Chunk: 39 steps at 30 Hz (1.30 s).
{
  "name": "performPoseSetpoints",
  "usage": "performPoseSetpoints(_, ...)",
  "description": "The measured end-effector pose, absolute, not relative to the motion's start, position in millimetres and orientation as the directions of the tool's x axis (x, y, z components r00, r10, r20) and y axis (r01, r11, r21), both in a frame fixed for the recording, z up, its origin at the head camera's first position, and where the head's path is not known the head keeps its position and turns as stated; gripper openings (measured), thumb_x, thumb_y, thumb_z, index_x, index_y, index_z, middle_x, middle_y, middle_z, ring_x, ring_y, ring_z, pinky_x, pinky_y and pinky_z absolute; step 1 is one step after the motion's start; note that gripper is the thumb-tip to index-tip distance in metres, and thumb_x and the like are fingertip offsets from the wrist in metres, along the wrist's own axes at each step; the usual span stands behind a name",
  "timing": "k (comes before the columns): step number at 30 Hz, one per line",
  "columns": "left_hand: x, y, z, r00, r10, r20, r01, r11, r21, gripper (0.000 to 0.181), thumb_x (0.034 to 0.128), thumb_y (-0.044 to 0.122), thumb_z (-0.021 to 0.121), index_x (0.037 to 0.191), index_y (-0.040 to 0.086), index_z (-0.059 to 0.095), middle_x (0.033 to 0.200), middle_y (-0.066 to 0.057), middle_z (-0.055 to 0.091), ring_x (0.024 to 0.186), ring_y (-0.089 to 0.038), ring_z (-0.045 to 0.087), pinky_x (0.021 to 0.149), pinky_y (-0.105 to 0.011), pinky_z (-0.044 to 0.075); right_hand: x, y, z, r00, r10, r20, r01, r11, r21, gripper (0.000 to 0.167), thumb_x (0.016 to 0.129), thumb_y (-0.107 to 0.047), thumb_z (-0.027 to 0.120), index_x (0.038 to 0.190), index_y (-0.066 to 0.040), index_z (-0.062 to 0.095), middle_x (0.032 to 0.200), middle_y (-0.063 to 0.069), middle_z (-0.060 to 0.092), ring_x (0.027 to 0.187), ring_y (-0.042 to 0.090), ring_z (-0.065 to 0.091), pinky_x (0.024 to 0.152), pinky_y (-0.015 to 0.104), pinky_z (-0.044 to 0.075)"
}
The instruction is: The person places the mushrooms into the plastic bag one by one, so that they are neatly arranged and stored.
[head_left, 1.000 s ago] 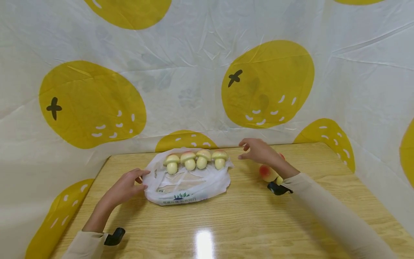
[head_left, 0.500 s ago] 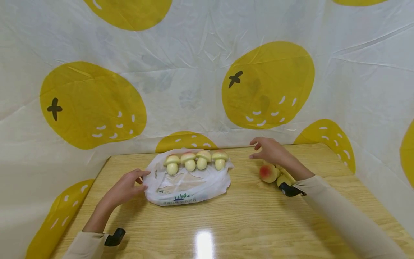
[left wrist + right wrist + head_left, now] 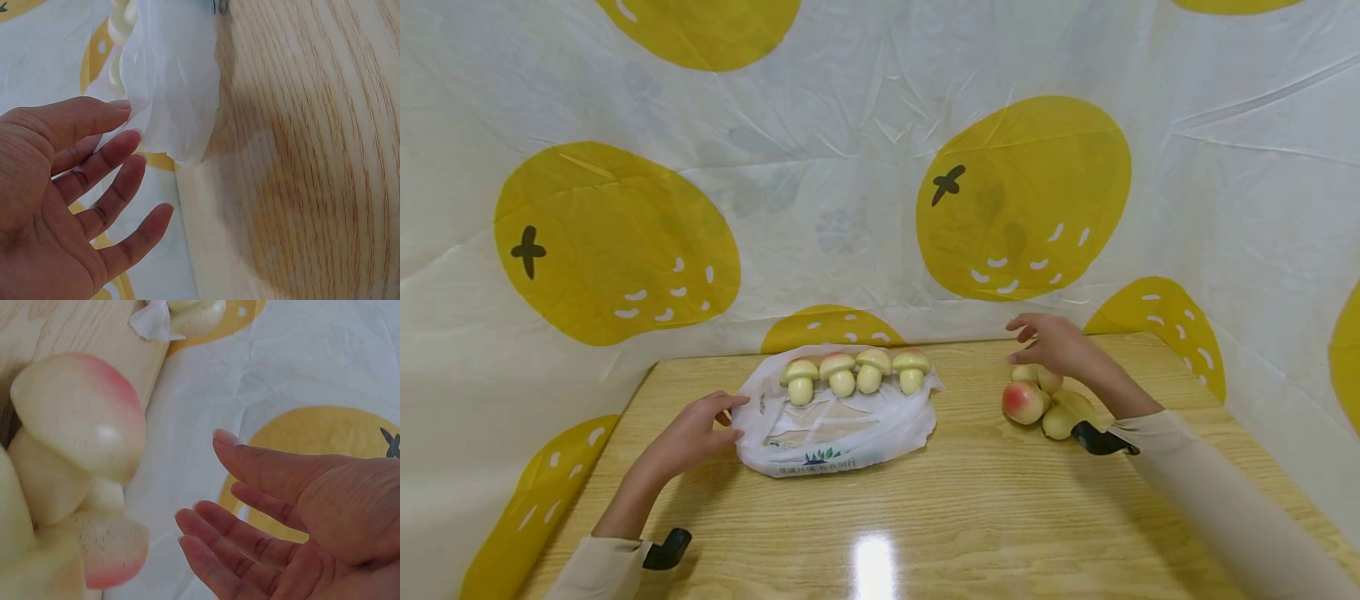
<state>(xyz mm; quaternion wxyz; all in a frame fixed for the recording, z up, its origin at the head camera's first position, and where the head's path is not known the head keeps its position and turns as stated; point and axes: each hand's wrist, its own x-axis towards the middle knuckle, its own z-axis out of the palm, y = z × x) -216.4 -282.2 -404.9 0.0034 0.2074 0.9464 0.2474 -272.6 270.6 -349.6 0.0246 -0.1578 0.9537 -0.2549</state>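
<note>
In the head view, several model mushrooms (image 3: 872,379) with pink-tinged cream caps lie in a row on a white plastic bag (image 3: 842,458). My left hand (image 3: 700,421) is at the bag's left edge, thumb and fingertips touching it and loosely spread. Part of the index finger is hidden behind thin film in the left wrist view. More mushrooms (image 3: 1022,402) form a small pile on the right side of the table. Above this pile's far side is my right hand (image 3: 1052,343). The right wrist view shows its fingers (image 3: 250,528) relaxed and holding nothing, apart from the mushrooms (image 3: 78,415).
A pale wooden table (image 3: 970,517) bears everything, with a bright reflection near its front. Behind and beside it hangs a white curtain (image 3: 835,192) with yellow fruit prints. Black bands (image 3: 668,550) sit at both sleeve cuffs.
My right hand has moved right, away from the bag to over the mushroom pile, and more of that pile shows now. The left hand, bag and row of mushrooms stay put.
</note>
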Motion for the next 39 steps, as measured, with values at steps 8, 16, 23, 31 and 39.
performPoseSetpoints(8,-216.1,-281.8,-404.9,-0.916,0.392,0.091,0.386,0.794,0.469,0.046,0.0886,0.005,0.075,0.131,-0.008,0.063,0.110,-0.010,0.067,0.092,-0.023,0.062,0.078,-0.040,0.054,-268.9,286.6,-347.7,-0.959,-0.283,0.004,-0.248,0.834,-0.494,0.054,0.090,-0.016,0.077,0.134,0.007,0.056,0.120,0.032,0.064,0.108,0.047,0.062,0.084,0.053,0.054)
performPoseSetpoints(16,-217.0,-281.9,-404.9,-0.912,0.399,0.095,0.395,0.793,0.464,0.046,0.0884,0.006,0.075,0.131,-0.008,0.063,0.108,-0.009,0.066,0.092,-0.023,0.062,0.079,-0.042,0.055,-267.2,298.4,-352.6,-0.965,-0.256,-0.062,-0.198,0.861,-0.469,0.058,0.090,-0.018,0.077,0.136,0.008,0.054,0.124,0.035,0.061,0.110,0.050,0.060,0.086,0.055,0.052)
performPoseSetpoints(23,-217.9,-280.8,-405.2,-0.915,0.394,0.084,0.387,0.799,0.461,0.046,0.0884,0.005,0.075,0.131,-0.008,0.062,0.109,-0.010,0.067,0.092,-0.023,0.062,0.078,-0.040,0.055,-266.0,304.2,-356.9,-0.961,-0.258,-0.104,-0.188,0.877,-0.442,0.057,0.091,-0.020,0.077,0.132,0.012,0.055,0.120,0.035,0.062,0.107,0.048,0.061,0.087,0.055,0.051)
performPoseSetpoints(31,-218.8,-281.3,-406.7,-0.915,0.397,0.076,0.384,0.796,0.467,0.046,0.0887,0.005,0.075,0.131,-0.008,0.062,0.109,-0.010,0.067,0.093,-0.023,0.062,0.079,-0.040,0.055,-270.9,309.4,-363.0,-0.958,-0.263,-0.114,-0.191,0.882,-0.430,0.051,0.090,-0.018,0.076,0.125,0.016,0.059,0.118,0.034,0.064,0.111,0.049,0.059,0.093,0.058,0.048)
performPoseSetpoints(39,-219.4,-281.3,-406.8,-0.919,0.389,0.069,0.374,0.800,0.470,0.046,0.0893,0.006,0.075,0.132,-0.007,0.062,0.109,-0.009,0.066,0.094,-0.023,0.062,0.079,-0.038,0.054,-277.6,315.0,-369.5,-0.959,-0.280,-0.042,-0.233,0.864,-0.446,0.038,0.092,-0.005,0.071,0.124,0.013,0.061,0.124,0.037,0.059,0.116,0.053,0.054,0.096,0.062,0.045)
